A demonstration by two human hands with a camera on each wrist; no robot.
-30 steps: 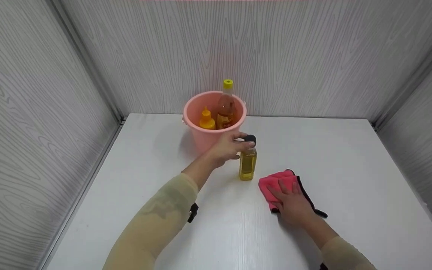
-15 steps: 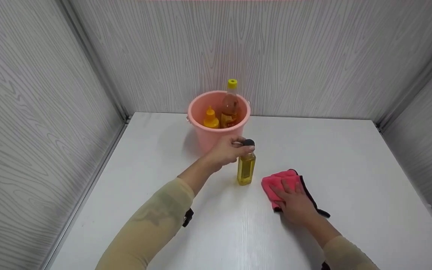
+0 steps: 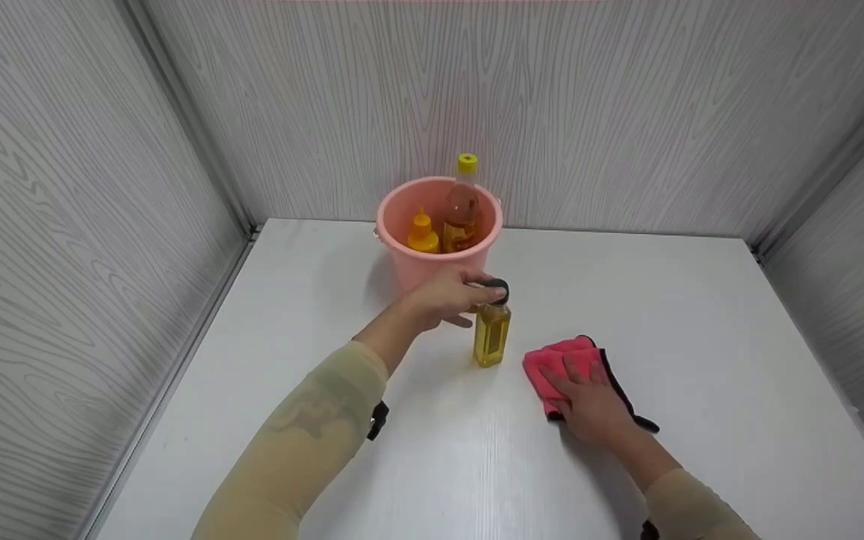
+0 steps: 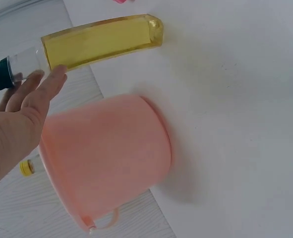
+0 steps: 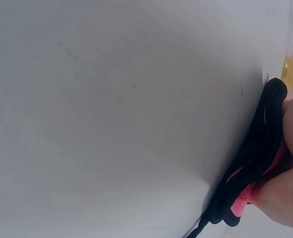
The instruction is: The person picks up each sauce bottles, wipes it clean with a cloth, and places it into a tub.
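The left hand (image 3: 443,298) grips the oil bottle (image 3: 492,341) by its neck, mid-tabletop beside the far-edge bucket (image 3: 432,266) — steadying it upright; the right hand (image 3: 589,405) lies flat, pinning the cloth (image 3: 552,360).

Pink bucket (image 3: 439,259) holding two bottles (image 3: 461,214).

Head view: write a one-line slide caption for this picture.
Left hand grips the dark-capped oil bottle before a pink bucket; right hand rests on a pink cloth.
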